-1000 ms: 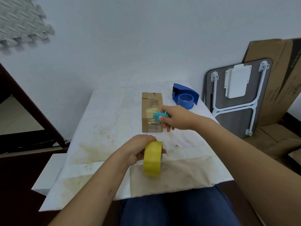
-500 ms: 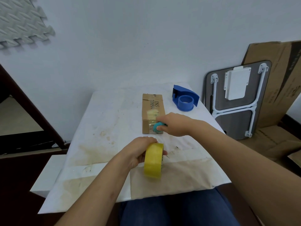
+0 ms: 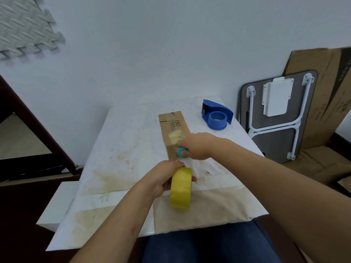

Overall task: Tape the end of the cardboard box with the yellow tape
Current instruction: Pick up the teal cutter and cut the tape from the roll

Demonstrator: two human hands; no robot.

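Cardboard box [image 3: 174,132] on the table [image 3: 117,149], long axis running away. Right hand [image 3: 197,146] at its near end, gripping a small teal tool [image 3: 181,151]. Left hand [image 3: 163,179] clasping yellow tape [image 3: 180,187] nearer, just short of that end.

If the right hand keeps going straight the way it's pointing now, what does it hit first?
The right hand points left and slightly away, holding a teal tool at the near end of the cardboard box. Going straight on, it would most likely press into that box end first; it already looks in contact, though depth is unclear.
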